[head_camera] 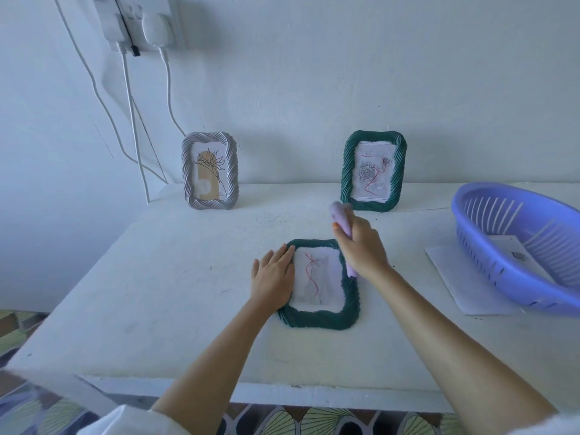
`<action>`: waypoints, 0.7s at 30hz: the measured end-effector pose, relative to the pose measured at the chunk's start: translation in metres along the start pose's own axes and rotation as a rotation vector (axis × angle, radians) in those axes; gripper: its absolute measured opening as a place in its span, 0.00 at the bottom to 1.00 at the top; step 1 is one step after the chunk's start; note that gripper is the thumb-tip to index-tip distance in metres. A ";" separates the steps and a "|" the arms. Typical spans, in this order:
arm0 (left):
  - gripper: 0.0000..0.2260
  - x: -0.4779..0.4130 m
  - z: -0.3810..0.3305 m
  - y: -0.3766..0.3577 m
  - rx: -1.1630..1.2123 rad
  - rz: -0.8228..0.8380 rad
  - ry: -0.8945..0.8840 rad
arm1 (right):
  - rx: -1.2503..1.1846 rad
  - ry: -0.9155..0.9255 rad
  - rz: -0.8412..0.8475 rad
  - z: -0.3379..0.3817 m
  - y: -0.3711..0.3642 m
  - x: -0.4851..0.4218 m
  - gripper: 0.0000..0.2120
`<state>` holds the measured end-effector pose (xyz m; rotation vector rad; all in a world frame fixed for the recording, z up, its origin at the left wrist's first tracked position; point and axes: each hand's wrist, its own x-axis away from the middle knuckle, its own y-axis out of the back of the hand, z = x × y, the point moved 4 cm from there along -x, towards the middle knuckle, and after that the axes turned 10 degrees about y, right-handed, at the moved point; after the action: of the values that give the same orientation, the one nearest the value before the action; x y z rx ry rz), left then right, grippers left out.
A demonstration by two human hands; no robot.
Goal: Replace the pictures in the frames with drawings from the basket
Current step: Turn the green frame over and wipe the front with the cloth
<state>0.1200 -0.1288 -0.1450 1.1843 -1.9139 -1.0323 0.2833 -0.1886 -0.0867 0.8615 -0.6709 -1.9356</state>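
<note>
A dark green frame lies flat on the white table, holding a drawing with a red line. My left hand rests flat on its left edge. My right hand is closed around a lilac cloth over the frame's upper right corner. A second green frame with a rose drawing stands at the back. A silver frame with a flower picture stands at the back left. The purple basket sits tilted at the right, a drawing inside it.
A white paper sheet lies under the basket at the right. White cables hang from wall sockets at the back left. The table's front edge runs near me, with a patterned fabric below it.
</note>
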 end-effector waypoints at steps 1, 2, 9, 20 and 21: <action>0.21 -0.001 0.001 -0.001 0.003 -0.019 0.003 | 0.097 0.028 0.103 -0.003 -0.015 -0.003 0.24; 0.21 -0.001 0.002 -0.001 0.009 -0.027 0.012 | 0.203 0.041 0.236 -0.006 -0.031 -0.003 0.26; 0.22 -0.001 0.003 -0.002 -0.010 -0.055 0.001 | 0.472 0.228 0.401 -0.005 -0.056 0.016 0.26; 0.22 -0.004 0.002 -0.001 -0.036 -0.074 -0.021 | 0.331 0.563 0.459 -0.016 -0.017 0.060 0.30; 0.22 -0.004 0.002 -0.001 -0.040 -0.076 -0.024 | 0.357 0.540 0.421 -0.019 -0.019 0.047 0.29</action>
<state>0.1201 -0.1246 -0.1473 1.2353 -1.8705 -1.1249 0.2713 -0.2236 -0.1259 1.2827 -0.7969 -1.1521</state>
